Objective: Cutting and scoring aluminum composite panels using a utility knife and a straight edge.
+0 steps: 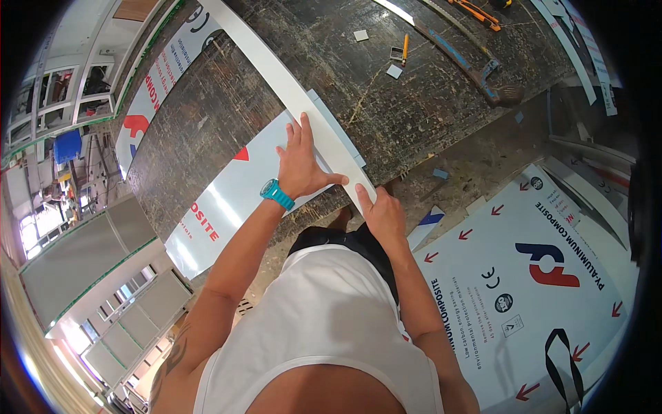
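Observation:
A long white straight bar (276, 72) lies diagonally across a glossy white composite panel (234, 190) with red and blue printing. My left hand (301, 165), a turquoise watch on its wrist, rests flat with fingers spread, its fingertips and thumb against the bar's left edge. At the bar's near end, my right hand (386, 217) grips it, thumb on top and the other fingers hidden below. A strip of the panel (338, 127) shows beyond the bar's right side.
The panel lies on a dark, scuffed workbench (414, 117). On it are a yellow pencil (405, 47), a wooden-handled saw (476, 76) and an orange utility knife (483, 15). A large printed panel (476, 269) with a black strap (552, 366) stands at right. Narrow offcuts (576, 55) overhang the far right.

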`<state>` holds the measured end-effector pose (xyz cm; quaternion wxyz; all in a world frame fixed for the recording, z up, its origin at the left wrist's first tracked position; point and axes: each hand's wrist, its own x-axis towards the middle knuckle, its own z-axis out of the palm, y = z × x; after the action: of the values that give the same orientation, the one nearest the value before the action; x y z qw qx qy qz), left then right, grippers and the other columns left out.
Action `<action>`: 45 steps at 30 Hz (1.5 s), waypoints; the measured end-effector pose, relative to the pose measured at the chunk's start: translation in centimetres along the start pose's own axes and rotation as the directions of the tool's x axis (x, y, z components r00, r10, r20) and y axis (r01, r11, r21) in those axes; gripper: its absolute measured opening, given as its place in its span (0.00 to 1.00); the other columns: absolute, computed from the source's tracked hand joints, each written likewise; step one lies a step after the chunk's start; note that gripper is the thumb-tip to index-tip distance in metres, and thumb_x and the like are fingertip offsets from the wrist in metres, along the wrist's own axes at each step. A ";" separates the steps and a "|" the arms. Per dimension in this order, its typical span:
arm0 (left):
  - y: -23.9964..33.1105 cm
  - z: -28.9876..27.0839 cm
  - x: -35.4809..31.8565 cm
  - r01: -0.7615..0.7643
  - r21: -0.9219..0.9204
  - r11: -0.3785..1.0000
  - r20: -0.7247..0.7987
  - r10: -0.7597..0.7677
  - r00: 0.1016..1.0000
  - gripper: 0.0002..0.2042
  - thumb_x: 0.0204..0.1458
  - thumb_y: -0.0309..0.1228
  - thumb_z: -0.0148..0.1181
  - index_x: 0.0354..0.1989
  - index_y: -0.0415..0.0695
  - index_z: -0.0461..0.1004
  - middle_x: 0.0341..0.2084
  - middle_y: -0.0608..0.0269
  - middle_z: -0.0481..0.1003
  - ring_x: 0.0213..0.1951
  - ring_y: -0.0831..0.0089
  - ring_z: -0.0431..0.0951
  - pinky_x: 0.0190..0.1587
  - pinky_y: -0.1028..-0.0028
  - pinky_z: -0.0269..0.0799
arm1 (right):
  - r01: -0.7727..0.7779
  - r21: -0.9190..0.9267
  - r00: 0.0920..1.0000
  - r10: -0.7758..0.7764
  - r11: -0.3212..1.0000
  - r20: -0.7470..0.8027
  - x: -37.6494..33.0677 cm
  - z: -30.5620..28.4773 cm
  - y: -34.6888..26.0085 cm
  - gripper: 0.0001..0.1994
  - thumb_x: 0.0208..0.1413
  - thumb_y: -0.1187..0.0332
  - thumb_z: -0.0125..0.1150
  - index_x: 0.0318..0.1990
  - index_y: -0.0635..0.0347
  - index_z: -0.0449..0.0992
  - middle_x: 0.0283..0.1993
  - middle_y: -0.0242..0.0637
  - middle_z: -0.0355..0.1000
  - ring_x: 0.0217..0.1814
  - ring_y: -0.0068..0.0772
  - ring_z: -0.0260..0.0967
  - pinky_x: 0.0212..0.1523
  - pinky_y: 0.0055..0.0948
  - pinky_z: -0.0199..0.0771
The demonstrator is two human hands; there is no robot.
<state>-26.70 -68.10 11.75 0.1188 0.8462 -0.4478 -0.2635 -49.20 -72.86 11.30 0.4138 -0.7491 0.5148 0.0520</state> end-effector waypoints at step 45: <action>0.3 -0.4 0.0 0.013 -0.014 1.000 0.021 -0.012 1.000 0.81 0.21 0.59 0.87 0.80 0.37 0.34 0.76 0.23 0.42 0.77 0.27 0.43 0.62 0.18 0.51 | -0.023 0.050 0.999 0.020 0.998 0.047 0.2 -0.1 0.0 0.34 0.68 0.40 0.52 0.32 0.73 0.76 0.30 0.64 0.78 0.33 0.74 0.76 0.37 0.59 0.75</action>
<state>-26.69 -68.27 12.21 0.1184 0.8453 -0.4418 -0.2763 -49.20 -73.05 11.27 0.4440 -0.7313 0.5142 0.0608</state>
